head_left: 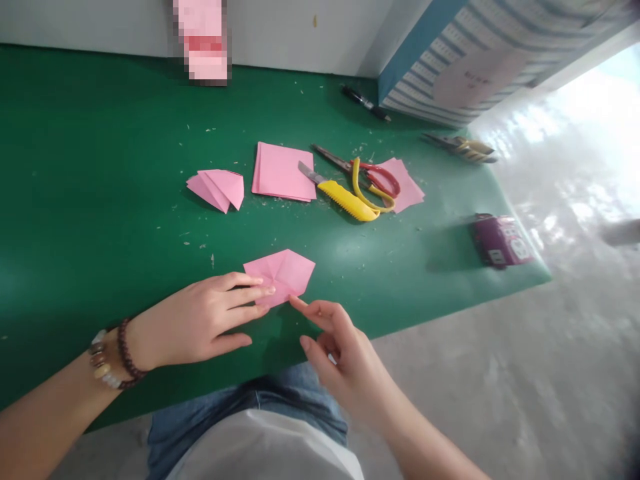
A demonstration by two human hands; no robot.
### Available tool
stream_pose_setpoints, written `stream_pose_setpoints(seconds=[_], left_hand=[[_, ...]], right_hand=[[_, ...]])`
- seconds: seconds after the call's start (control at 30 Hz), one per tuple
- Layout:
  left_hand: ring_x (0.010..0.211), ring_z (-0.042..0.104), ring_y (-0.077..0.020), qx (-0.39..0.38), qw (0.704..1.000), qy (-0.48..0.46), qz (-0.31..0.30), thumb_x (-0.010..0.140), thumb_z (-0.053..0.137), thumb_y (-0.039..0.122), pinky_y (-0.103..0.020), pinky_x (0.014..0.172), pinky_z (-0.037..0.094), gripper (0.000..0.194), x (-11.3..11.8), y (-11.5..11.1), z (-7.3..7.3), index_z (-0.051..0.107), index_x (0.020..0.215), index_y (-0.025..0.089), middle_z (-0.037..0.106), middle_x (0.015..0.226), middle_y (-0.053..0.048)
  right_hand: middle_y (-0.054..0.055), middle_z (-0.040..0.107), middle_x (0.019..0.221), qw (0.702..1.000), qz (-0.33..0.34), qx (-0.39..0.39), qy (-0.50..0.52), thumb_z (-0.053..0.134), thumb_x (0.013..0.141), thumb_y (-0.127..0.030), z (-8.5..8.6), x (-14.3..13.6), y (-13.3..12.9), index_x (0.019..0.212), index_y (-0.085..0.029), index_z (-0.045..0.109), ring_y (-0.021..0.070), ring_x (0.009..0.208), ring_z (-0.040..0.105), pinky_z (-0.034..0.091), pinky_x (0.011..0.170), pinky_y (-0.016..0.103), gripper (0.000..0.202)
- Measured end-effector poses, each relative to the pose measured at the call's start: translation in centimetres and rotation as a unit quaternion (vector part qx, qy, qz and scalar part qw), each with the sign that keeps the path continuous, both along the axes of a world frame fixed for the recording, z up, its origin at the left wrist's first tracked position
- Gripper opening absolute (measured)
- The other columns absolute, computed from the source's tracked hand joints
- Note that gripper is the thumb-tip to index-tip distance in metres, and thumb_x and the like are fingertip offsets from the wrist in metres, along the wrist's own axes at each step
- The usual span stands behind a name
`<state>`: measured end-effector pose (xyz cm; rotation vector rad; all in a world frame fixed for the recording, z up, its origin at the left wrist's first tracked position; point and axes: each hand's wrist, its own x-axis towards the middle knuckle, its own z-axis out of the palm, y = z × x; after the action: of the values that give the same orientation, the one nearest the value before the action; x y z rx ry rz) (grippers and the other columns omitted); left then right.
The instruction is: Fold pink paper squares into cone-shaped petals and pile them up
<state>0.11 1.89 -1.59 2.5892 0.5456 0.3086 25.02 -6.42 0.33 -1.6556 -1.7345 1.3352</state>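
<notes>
The left hand point(207, 320) lies open, fingers flat on pink paper point(293, 270); the right hand point(353, 353), half open, touches its edge with one fingertip.

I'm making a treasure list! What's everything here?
sheet: 1, pink, front
folded paper: unclear, pink, left
paper stack: 1, pink, middle
smaller pile: 1, pink, under scissors
knife: 1, yellow, middle
scissors: 1, red-yellow, middle
pen: 1, black, back
pliers: 1, yellow, right
carton: 1, purple, right
striped box: 1, blue-white, back
blurred item: 1, pink, back
scraps: many, pale, scattered
table: 1, green, beneath
floor: 1, grey, right
panel: 1, white, back
jeans: 1, blue, bottom
top: 1, white, bottom
bracelets: 2, mixed, left wrist
left hand: 1, bare, on sheet
right hand: 1, bare, sheet's edge
</notes>
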Motion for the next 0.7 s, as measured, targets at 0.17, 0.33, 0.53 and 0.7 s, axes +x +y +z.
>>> stream_pose_setpoints(seconds=[0.17, 0.33, 0.53, 0.7], left_hand=[[0.135, 0.044, -0.0262, 0.016, 1.0, 0.005, -0.004, 0.093, 0.057, 0.026, -0.042, 0.11, 0.045, 0.037, 0.0, 0.0, -0.1, 0.058, 0.128, 0.014, 0.056, 0.14, -0.01], [0.135, 0.042, -0.0265, -0.008, 1.0, 0.006, -0.001, 0.09, 0.06, 0.027, -0.044, 0.111, 0.043, 0.046, 0.0, 0.0, 0.2, 0.053, 0.134, 0.016, 0.054, 0.142, -0.009], [0.131, 0.047, -0.0267, -0.065, 0.997, 0.006, 0.044, 0.085, 0.065, 0.035, -0.042, 0.108, 0.045, 0.07, -0.1, -0.2, 0.6, 0.035, 0.146, 0.019, 0.051, 0.142, -0.012], [0.128, 0.049, -0.0277, -0.074, 0.996, 0.008, 0.055, 0.087, 0.063, 0.039, -0.042, 0.105, 0.047, 0.074, -0.1, -0.4, 0.3, 0.028, 0.149, 0.017, 0.05, 0.14, -0.015]], right_hand=[[0.015, 0.061, 0.134, 0.999, -0.034, 0.014, -0.015, 0.047, 0.095, -0.027, 0.1, 1.1, 0.2, 0.109, -0.025, 0.04, 0.0054, 0.041, 0.048, 0.044, 0.04, 0.023, 0.015], [0.005, 0.074, 0.1, 0.979, -0.032, 0.172, -0.105, 0.053, 0.094, -0.026, -0.2, 1.3, 1.5, 0.109, -0.024, 0.053, 0.0094, 0.05, 0.055, 0.045, 0.046, 0.023, 0.016], [0.003, 0.065, 0.074, 0.909, 0.05, 0.345, -0.228, 0.052, 0.095, -0.022, -2.3, -0.6, 4.1, 0.086, -0.02, 0.061, 0.0162, 0.068, 0.061, 0.047, 0.063, 0.028, 0.013], [0.002, 0.062, 0.069, 0.893, 0.091, 0.355, -0.261, 0.048, 0.097, -0.02, -2.7, -1.6, 4.3, 0.079, -0.019, 0.059, 0.015, 0.063, 0.056, 0.04, 0.059, 0.027, 0.021]])
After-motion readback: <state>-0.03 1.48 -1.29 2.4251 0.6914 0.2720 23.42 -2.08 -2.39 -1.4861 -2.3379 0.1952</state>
